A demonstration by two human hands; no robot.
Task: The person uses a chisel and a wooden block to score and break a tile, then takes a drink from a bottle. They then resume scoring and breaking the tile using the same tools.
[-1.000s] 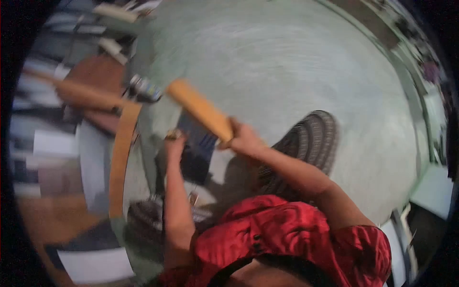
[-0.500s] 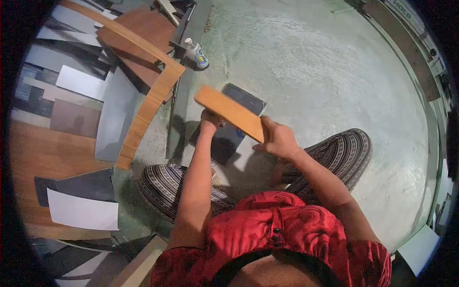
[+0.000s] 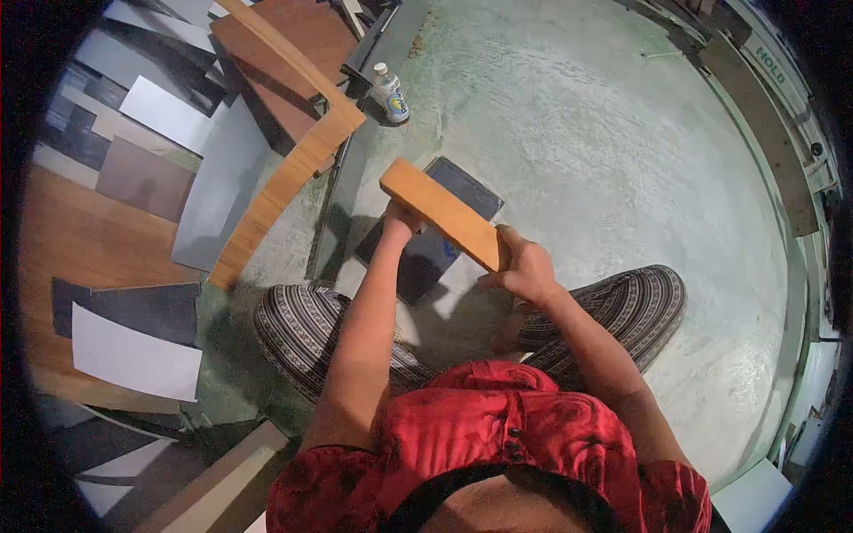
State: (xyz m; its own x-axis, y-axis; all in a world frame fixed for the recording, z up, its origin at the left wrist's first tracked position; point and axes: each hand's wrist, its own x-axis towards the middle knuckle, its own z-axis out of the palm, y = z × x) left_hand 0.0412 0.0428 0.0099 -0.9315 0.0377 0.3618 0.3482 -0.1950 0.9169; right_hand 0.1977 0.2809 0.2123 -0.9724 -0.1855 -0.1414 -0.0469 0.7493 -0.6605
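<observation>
A tan, wood-coloured slab (image 3: 442, 211), long and rounded at its far end, is held slanting in front of me above the floor. My left hand (image 3: 402, 222) grips it near the far left end from beneath, its fingers mostly hidden behind the slab. At the near right end, my right hand (image 3: 526, 265) is closed around the slab with the thumb on the near side. Below it on the floor lie dark flat pieces (image 3: 468, 187), partly covered by the slab and my left hand; a small blue patch shows among them.
A labelled plastic bottle (image 3: 392, 94) stands beyond the slab. Left of me are an angled wood-grain strip (image 3: 284, 191), a brown board (image 3: 289, 44), a white sheet (image 3: 133, 354) and several stacked panels. A long board (image 3: 764, 133) lines the right side. My bent legs flank the work.
The slab has turned slightly in my hands, showing more of its broad side. The whole view has shifted a little, so the bottle appears farther right. Both hands keep their hold.
</observation>
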